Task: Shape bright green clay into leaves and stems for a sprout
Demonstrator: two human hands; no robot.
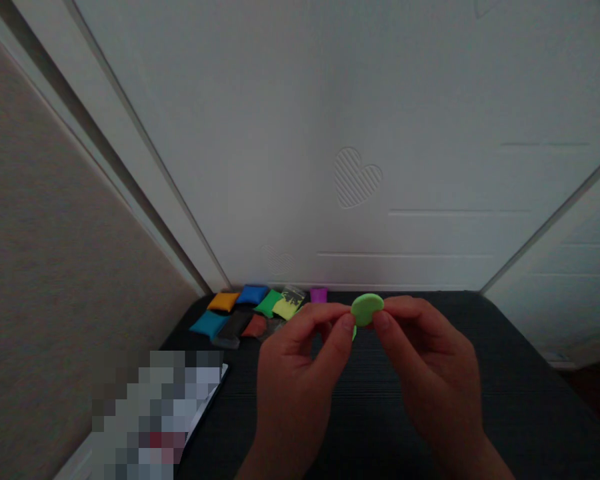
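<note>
The flat, round, light-green disc (367, 309) sits between the two hands, raised over the dark wood-grained tabletop (370, 413) — left hand (300, 373) pinching one edge, right hand (437, 373) the other, thumbs and fingers closed on its rim.

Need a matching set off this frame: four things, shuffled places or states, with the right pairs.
Column one:
1. green disc
2. purple packet
3. teal packet
4. striped heart

Column two:
A. farthest left of the packets
B. pinched between left hand and right hand
C. on the white panel behind the table
D. farthest right of the packets

Right pairs: 1-B, 2-D, 3-A, 4-C
</note>
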